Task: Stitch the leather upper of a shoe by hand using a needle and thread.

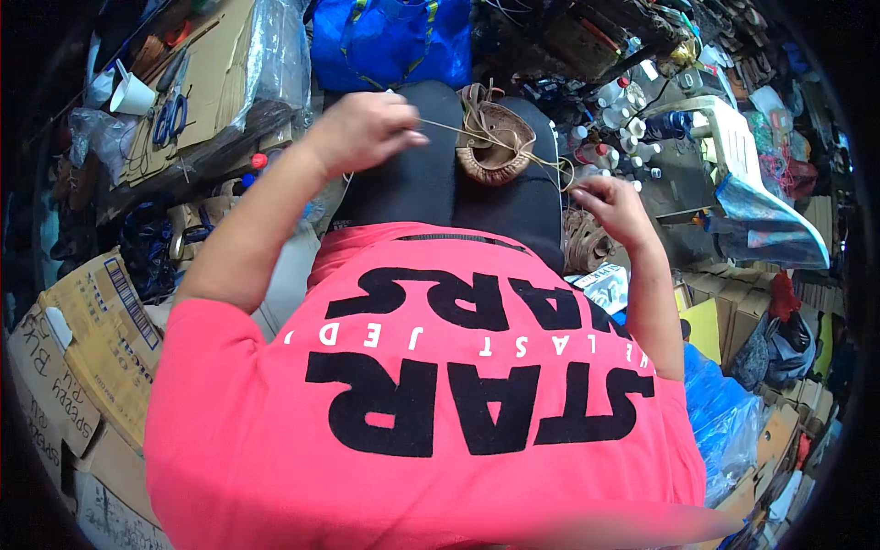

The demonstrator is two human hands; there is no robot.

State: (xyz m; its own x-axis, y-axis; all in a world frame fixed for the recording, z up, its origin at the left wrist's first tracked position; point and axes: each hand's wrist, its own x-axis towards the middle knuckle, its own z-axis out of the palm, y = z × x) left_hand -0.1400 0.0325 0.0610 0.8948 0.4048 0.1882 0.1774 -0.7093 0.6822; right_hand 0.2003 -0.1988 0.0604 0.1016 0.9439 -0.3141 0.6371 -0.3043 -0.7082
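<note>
A brown leather shoe upper [507, 167] with a gathered, stitched toe lies on my dark-trousered lap, toe end toward me. Loose laces or strips bunch at its far end. Pale thread [444, 126] runs from the shoe to my left hand [374, 128], which is raised to the left with its fingers closed on it. My right hand [612, 207], to the right of the shoe and a little nearer me, pinches the thread where it loops out on that side. Whether a needle is in either hand cannot be seen. Both hands are off the leather itself.
Another brown leather shoe piece [587, 240] lies by my right thigh. Blue-handled scissors [171, 119] and a white cup [133, 94] are on cardboard at left. A blue bag [392, 46] stands ahead. Several bottles [623, 115] crowd near a white plastic chair [733, 137] at right.
</note>
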